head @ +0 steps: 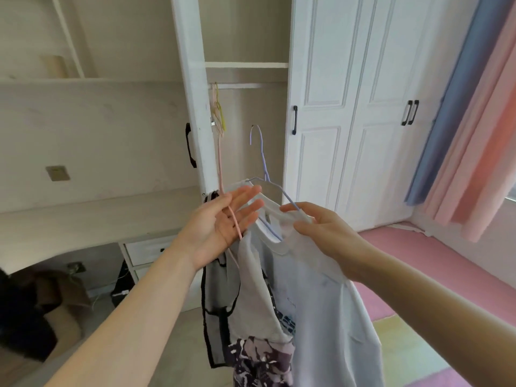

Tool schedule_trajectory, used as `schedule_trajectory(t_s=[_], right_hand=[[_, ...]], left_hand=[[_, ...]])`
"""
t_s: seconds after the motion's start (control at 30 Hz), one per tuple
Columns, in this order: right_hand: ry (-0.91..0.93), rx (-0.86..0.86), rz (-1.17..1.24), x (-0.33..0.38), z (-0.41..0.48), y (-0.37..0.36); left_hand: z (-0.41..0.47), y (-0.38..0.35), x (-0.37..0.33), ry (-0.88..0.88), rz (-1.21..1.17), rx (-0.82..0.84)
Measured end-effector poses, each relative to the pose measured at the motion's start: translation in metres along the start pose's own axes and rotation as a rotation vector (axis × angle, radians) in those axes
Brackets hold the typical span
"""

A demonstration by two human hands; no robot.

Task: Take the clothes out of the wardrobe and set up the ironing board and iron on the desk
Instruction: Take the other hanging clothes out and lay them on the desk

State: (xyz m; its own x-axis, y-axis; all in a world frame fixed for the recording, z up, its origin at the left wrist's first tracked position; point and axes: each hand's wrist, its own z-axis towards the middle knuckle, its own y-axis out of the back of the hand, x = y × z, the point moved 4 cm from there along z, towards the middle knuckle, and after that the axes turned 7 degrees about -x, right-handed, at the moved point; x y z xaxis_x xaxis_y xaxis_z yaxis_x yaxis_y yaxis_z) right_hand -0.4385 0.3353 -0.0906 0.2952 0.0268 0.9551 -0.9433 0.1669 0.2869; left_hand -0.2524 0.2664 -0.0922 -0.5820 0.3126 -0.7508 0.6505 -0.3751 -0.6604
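A white shirt (315,289) was held up in front of the open wardrobe (248,107), near the middle of the scene. Its shoulder was pinched between the thumb and fingers of the right hand (321,233), and one arm of a purple hanger (264,163) was seen passing under those fingertips and into the collar. The hanger's hook was raised in the air below the rail (240,85). The left hand (220,222) was turned palm up just left of the shirt, with its fingers straight and spread. The thin wire of a pink hanger (220,169) was laid across the open palm. A grey garment (220,297) edged in black was hung below that hand, and a dark patterned garment (259,358) was seen low down, partly behind the shirt. A few spare hangers (217,113) were bunched at the left end of the rail. The pale worktop (83,219) was set to the left of the wardrobe, with drawers (145,250) beneath its right end. Closed white doors (349,107) and blue and pink curtains (460,121) were seen on the right.
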Motion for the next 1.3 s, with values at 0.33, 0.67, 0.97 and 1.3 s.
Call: schedule_trajectory(t_s=[0.33,0.67,0.97,1.3], right_hand=[[0.137,0.164,-0.030,0.022,-0.014,-0.051],[0.319,0.395,-0.073,0.050,-0.021,-0.157],[0.403,0.563,-0.067,0.066,-0.023,-0.267],[0.440,0.584,-0.238,0.047,-0.018,-0.389]], left_hand=[[-0.069,0.021,-0.024,-0.251,0.179,-0.306],[-0.124,0.084,-0.067,-0.405,0.304,-0.583],[-0.166,0.154,-0.120,-0.489,0.087,-0.744],[-0.204,0.241,-0.156,-0.415,-0.243,-0.809]])
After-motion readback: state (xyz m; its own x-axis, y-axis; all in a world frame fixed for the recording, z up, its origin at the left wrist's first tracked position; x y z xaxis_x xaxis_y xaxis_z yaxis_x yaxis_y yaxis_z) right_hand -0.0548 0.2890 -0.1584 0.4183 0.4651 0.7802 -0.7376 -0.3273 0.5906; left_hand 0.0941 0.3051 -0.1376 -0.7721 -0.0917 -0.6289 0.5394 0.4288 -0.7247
